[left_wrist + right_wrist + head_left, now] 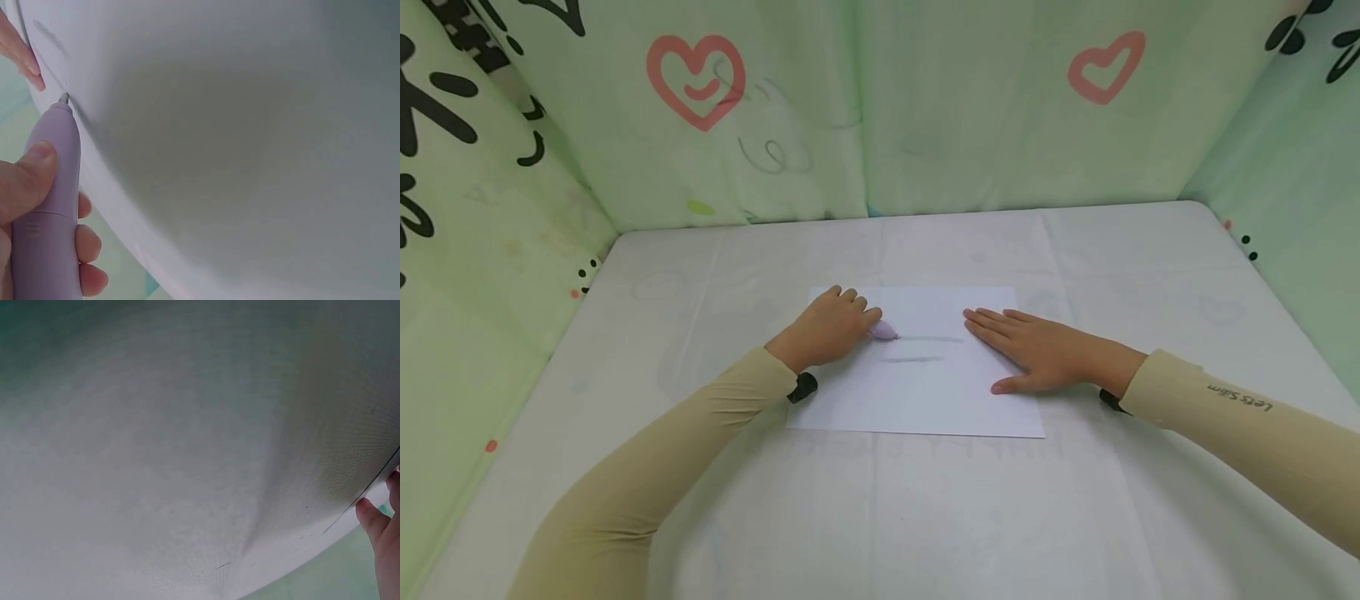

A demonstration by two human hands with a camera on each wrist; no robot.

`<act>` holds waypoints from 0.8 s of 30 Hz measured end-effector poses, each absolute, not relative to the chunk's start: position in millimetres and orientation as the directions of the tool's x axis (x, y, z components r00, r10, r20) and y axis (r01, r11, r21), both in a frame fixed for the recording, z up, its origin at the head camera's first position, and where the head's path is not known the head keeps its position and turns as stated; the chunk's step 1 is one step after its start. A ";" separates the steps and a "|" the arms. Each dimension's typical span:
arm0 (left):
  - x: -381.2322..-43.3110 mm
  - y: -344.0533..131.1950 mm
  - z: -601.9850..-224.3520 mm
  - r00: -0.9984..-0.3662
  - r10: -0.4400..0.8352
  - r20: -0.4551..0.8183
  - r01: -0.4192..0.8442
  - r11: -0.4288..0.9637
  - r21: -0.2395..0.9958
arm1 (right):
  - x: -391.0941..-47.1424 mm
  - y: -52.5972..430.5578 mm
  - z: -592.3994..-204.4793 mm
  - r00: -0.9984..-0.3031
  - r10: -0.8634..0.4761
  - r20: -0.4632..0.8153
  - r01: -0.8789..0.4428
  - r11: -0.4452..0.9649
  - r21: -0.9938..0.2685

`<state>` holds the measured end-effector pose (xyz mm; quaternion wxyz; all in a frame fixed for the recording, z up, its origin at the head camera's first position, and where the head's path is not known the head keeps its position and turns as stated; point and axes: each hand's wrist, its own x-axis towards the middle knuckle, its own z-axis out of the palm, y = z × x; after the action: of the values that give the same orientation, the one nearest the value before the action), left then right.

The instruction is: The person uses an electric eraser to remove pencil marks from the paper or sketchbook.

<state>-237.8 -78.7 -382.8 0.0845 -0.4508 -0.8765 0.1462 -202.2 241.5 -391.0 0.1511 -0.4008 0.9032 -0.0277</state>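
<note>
My left hand (837, 327) grips a light purple electric eraser (883, 331), pen-shaped with a small metal tip. In the left wrist view the thumb lies along one side of the eraser (47, 250) and the fingers curl round the other. Its tip is at the left end of the upper of two grey pencil lines (931, 339) on a white sheet of paper (917, 408). On the sheet's right side my right hand (1030, 346) rests flat, fingers straight and thumb apart. The right wrist view catches only part of this hand (387, 540) at its right edge.
The paper lies on a table with a creased white cover (962, 517). Light green curtains (962, 125) with hearts and black marks hang behind and at both sides. A black band (802, 387) shows at the left wrist.
</note>
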 end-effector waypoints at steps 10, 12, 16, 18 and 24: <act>-236.4 -77.3 -378.7 -0.600 0.800 0.000 0.760 0.570 -0.312 | -203.2 242.5 -391.6 -0.635 -0.729 -0.255 -0.713 0.681 -0.169; -236.5 -77.6 -378.8 -0.605 0.796 0.003 0.756 0.575 -0.314 | -203.1 242.6 -391.9 -0.634 -0.731 -0.253 -0.715 0.679 -0.169; -236.1 -77.6 -380.2 -0.593 0.806 0.002 0.766 0.564 -0.309 | -202.9 242.9 -392.4 -0.634 -0.732 -0.250 -0.716 0.677 -0.168; -235.6 -77.0 -380.9 -0.582 0.813 0.000 0.774 0.554 -0.305 | -202.9 243.1 -392.6 -0.634 -0.732 -0.250 -0.716 0.678 -0.167; -236.3 -75.0 -382.3 -0.586 0.810 0.024 0.764 0.562 -0.317 | -203.3 242.9 -392.8 -0.635 -0.730 -0.254 -0.713 0.680 -0.170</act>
<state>-236.3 -75.0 -382.3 0.0835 -0.4472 -0.8798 0.1377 -203.3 242.9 -392.8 0.1526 -0.3992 0.9037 -0.0267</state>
